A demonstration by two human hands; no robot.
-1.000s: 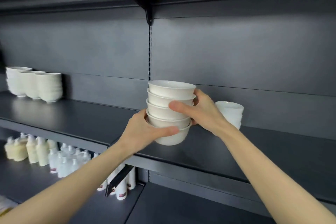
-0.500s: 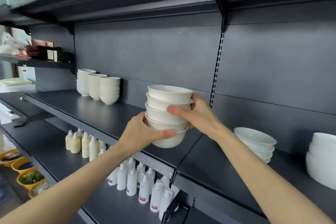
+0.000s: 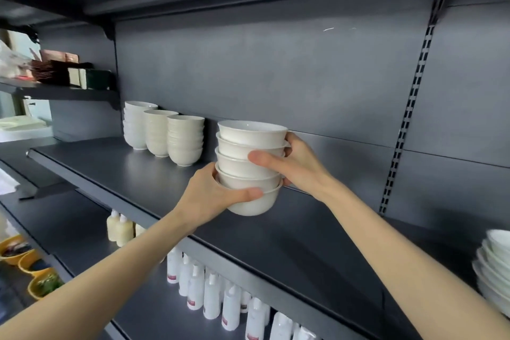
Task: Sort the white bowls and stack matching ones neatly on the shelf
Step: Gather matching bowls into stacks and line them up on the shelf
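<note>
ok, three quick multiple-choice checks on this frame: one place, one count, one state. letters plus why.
1. Where are the three standing bowl stacks relative to the held stack?
A. left of it, on the same shelf
B. on the level below
C. right of it, at the frame edge

2. How many bowls are in the held stack?
A. three
B. five
C. eight

3. What holds the held stack?
A. one hand alone
B. nothing, it stands free
C. the left hand and right hand together

Answers:
1 A: they stand at the back of the shelf, left of the held stack.
2 B: five nested rims show.
3 C: the left hand grips the bottom bowls, and the right hand wraps the upper ones.
</note>
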